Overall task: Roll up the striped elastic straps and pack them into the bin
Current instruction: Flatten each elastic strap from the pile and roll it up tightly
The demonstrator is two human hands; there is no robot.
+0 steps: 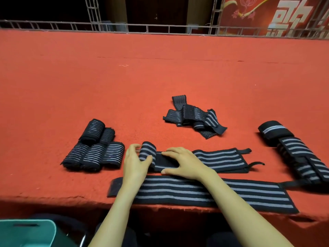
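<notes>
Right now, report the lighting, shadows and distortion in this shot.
Head view: even, soft light on the red carpeted surface, no glare; faint shadows beside the rolled straps; wide-angle distortion slightly bows the far railing; the foreground below the near edge goes dark around the teal bin; the half-rolled strap is sharp.

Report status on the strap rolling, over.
Left grip holds rolled end of strap, right grip presses it flat. Strap barely started. Five rolls wait outside bin. Nothing in the way.
</notes>
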